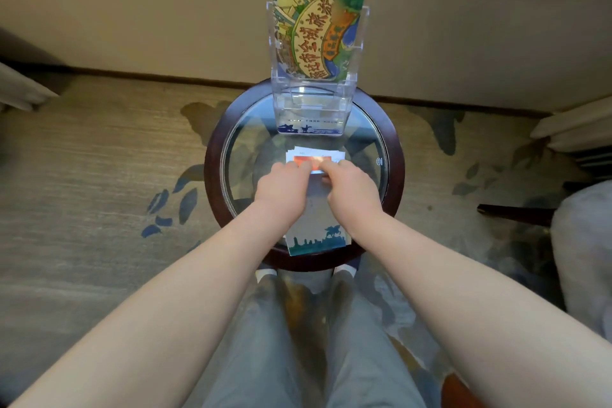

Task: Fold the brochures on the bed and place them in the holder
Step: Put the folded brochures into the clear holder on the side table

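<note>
A brochure [316, 228] lies lengthwise on the round glass-topped table [394, 172], its near end printed with a blue-green skyline. My left hand [287, 183] and my right hand [351, 184] both pinch its far part, where an orange panel [306, 162] and white edges show. A clear acrylic holder [314, 103] stands at the table's far edge. Its back tier holds a colourful illustrated brochure [319, 33], upright. Its front tier holds another with a blue print along the bottom [309, 129].
The table has a dark wooden rim. Patterned carpet [99, 175] surrounds it, and a beige wall runs behind. White bedding [576, 129] shows at the right edge, and a grey upholstered seat [583, 252] at the right. My legs are below the table.
</note>
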A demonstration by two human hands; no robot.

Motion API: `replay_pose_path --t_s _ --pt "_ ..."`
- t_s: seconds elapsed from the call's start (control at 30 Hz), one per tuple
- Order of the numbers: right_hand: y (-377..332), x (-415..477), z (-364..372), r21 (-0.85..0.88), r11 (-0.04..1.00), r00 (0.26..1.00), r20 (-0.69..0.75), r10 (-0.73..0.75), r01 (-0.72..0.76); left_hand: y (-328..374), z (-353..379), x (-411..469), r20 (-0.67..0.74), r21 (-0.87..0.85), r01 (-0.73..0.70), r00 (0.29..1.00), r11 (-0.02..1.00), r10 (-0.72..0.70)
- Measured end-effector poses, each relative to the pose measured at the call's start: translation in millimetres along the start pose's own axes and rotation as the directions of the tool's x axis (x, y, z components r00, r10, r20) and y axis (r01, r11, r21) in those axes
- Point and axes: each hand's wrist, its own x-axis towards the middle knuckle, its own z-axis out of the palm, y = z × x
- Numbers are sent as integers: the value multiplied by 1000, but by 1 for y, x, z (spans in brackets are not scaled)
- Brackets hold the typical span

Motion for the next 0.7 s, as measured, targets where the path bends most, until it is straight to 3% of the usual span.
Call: replay_pose_path --t_s 0.47,0.7 --pt "-102 -18 -129 -155 987 980 -186 -68 39 -12 -154 -57 -192 69 -133 971 989 144" --pt "-146 -25 -184 -147 988 948 -302 -96 53 -14 -222 -78 -285 91 -171 939 981 190"
